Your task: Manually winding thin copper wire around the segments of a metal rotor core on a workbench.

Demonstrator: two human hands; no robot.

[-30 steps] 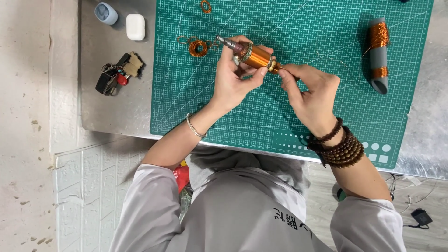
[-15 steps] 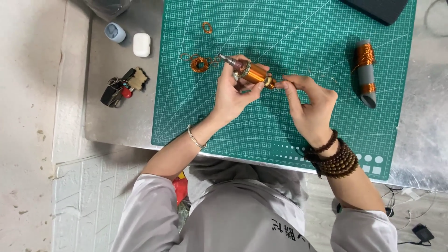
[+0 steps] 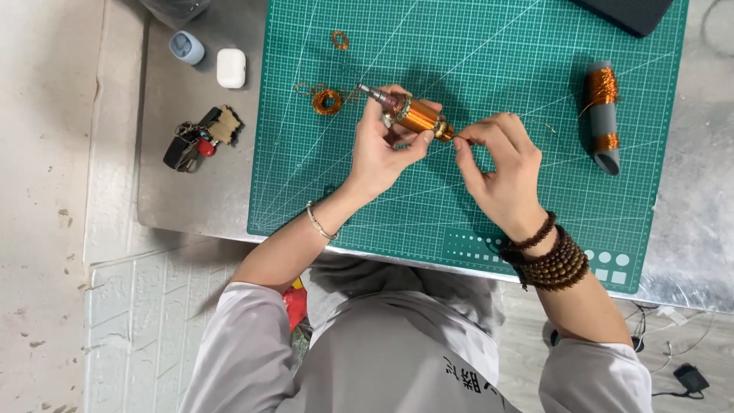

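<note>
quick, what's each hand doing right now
Left hand: closed around the copper-wound rotor.
Right hand: fingertips pinched at the rotor's end; anything between them cannot be told.

head | looks straight down | close over cutting mat | single view

Copper-wound motor armature — steel shaft pointing up-left — held tilted above the green mat

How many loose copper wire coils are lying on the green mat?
2: one small coil near the mat's top edge, one larger coil just left of the motor rotor held in the left hand. Hands may hide more.
</note>
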